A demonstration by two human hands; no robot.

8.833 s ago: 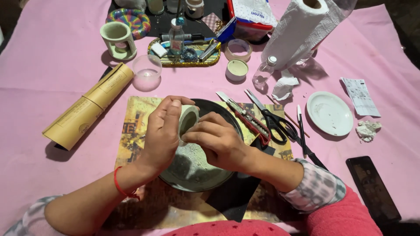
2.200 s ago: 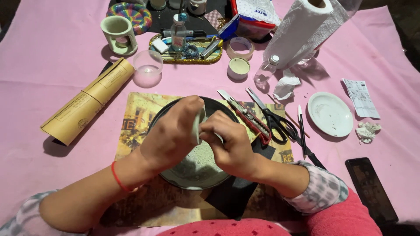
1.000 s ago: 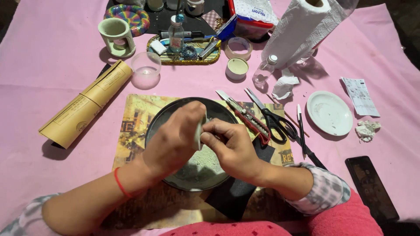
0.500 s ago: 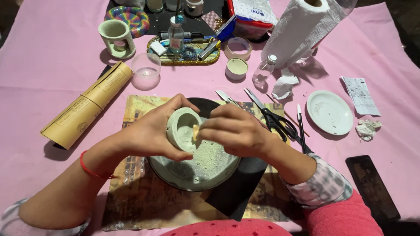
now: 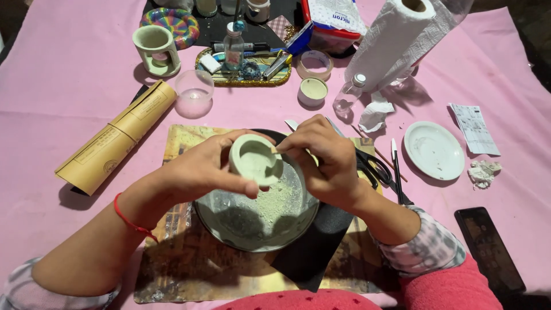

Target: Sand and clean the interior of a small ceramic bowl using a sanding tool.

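My left hand grips a small pale green clay cup, its hollow facing up, over a dark plate strewn with pale green dust. My right hand pinches a small tan scrap, probably sandpaper, against the cup's right rim. A red thread circles my left wrist. The plate rests on a black sheet laid over a printed brown mat.
Scissors and thin tools lie right of the plate, then a white saucer and a dark phone. A rolled brown paper lies at left. A paper towel roll, tape ring, small bottles, a tray and clay pots stand behind.
The cup has turned from on its side to hollow-up, and my right hand shifted from its side to its right rim. The hands moved slightly away from me over the plate.
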